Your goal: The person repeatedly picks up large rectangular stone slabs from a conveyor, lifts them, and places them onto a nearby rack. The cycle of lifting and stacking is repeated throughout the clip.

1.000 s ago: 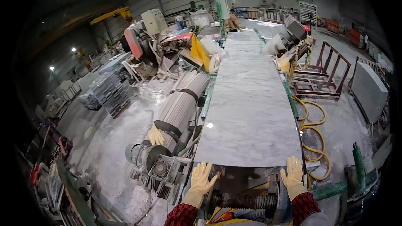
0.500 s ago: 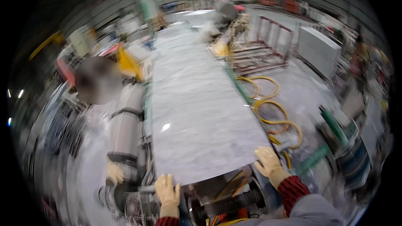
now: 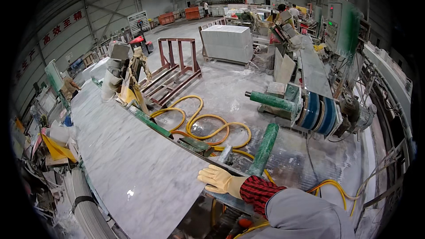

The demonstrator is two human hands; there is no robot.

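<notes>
A long white-grey veined stone slab runs from the lower middle toward the far left, lying flat on a machine bed. My right hand, in a cream rubber glove with a red-and-black checked cuff, rests at the slab's near right corner. Its fingers stretch flat over the edge. My left hand is outside the picture. Beneath the slab's near end, dark machine parts show, partly covered by the slab and my arm.
Yellow hose lies coiled on the wet floor. Green rollers stand right of the slab. Farther off are a brown metal rack, a stack of white slabs and a conveyor with blue belts. Grey strips lie bundled at left.
My view has swung to the right, so the slab now slants left. My left hand and a person at the left have gone out of view. My right hand stays at the slab's corner.
</notes>
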